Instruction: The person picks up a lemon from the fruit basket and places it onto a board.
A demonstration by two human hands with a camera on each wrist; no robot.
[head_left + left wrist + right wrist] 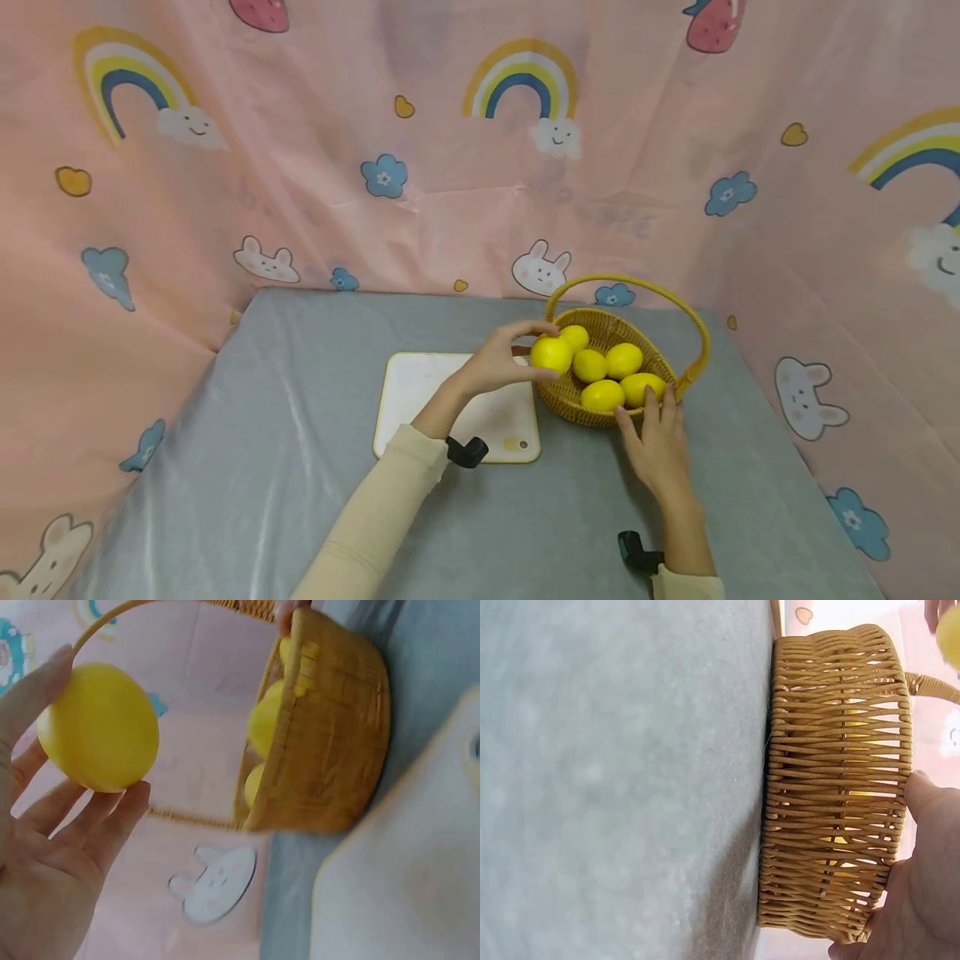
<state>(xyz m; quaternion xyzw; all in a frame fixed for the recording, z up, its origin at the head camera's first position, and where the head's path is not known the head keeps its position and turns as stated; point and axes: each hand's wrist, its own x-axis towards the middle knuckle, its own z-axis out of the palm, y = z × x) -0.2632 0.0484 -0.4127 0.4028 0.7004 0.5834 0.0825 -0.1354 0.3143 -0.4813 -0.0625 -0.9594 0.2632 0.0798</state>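
My left hand (498,360) pinches a yellow lemon (551,355) between thumb and fingers at the left rim of the wicker basket (572,410). In the left wrist view that lemon (99,727) is held clear of the basket (337,727), thumb on one side, fingertips on the other. Several more lemons (624,360) lie inside the basket. My right hand (660,446) holds the basket's near right rim, its thumb on the outer side and fingers over the edge. The right wrist view shows this hand (922,877) against the woven wall (832,780).
A white cutting board (450,417) with a yellowish edge lies left of the basket, under my left forearm. The basket's tall handle (622,279) arches over its far side. Grey cloth (300,400) covers the table, and a pink patterned curtain (450,225) hangs behind it.
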